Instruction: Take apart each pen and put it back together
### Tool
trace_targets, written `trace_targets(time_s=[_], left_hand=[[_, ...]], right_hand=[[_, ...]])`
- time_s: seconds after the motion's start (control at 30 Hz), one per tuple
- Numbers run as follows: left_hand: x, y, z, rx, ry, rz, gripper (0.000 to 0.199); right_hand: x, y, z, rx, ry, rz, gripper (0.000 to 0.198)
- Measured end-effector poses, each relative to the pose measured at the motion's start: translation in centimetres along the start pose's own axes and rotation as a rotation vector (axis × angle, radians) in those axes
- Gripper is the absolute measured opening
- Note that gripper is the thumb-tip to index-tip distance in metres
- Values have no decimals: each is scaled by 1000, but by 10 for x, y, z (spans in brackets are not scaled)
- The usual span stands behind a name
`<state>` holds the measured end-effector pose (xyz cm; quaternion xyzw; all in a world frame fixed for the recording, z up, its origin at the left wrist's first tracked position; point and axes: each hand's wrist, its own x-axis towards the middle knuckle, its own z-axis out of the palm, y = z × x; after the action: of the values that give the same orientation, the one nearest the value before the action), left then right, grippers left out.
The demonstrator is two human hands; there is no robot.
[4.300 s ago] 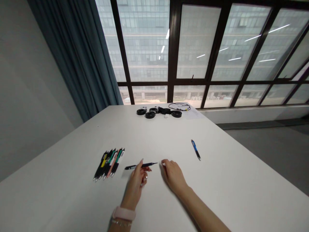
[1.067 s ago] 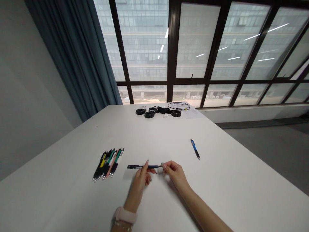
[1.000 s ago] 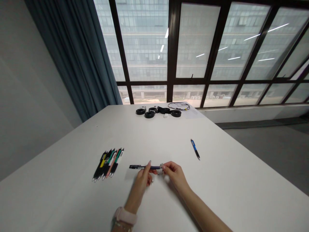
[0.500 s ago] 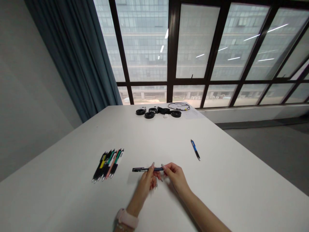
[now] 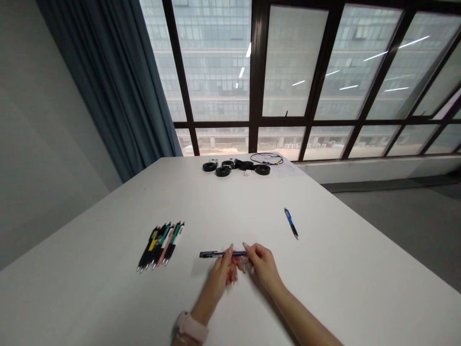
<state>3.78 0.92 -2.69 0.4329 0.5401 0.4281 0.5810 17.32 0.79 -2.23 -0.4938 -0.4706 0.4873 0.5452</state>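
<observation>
Fingers (image 5: 227, 257) of the left hand (image 5: 219, 276) pinch a dark pen (image 5: 210, 254), while the right hand (image 5: 265, 268) has its thumb and forefinger narrowed on the pen's right end. The table (image 5: 108, 240) is white, smooth and broad, running away to a row of dark-framed windows (image 5: 219, 62) with a building's facade beyond. A blue-grey curtain (image 5: 122, 101) hangs at the left against a grey wall (image 5: 39, 125); grey floor (image 5: 403, 211) shows past the table's right edge. On the far end sit black rolls (image 5: 223, 171) and a looped cable (image 5: 268, 163). A tight bundle of pens (image 5: 161, 246) lies left of the hands, a blue pen (image 5: 291, 224) by itself to the right. The held pen lies nearly level across the fingers, above the table: the left thumb crosses its middle, its left end juts free, and its right end disappears behind the right fingertips. A pink band (image 5: 192, 327) circles the left wrist.
</observation>
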Motion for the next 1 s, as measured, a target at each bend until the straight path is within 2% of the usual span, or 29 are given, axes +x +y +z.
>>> trace_targets(time_s=[0.27, 0.47, 0.6, 0.77, 1.0], left_hand=[[-1, 1, 1, -9, 1, -8, 75], [-2, 4, 1, -1, 13, 20, 72], [1, 1, -1, -35, 45, 15, 72], [7, -3, -6, -128, 92, -48, 70], [9, 1, -8, -176, 110, -115, 66]], right_hand=[[0, 2, 1, -52, -35, -1, 67], [-4, 0, 1, -80, 31, -46, 64], [-4, 0, 2, -5, 52, -65, 57], [-2, -1, 5, 145, 14, -34, 51], [3, -6, -1, 336, -110, 98, 54]])
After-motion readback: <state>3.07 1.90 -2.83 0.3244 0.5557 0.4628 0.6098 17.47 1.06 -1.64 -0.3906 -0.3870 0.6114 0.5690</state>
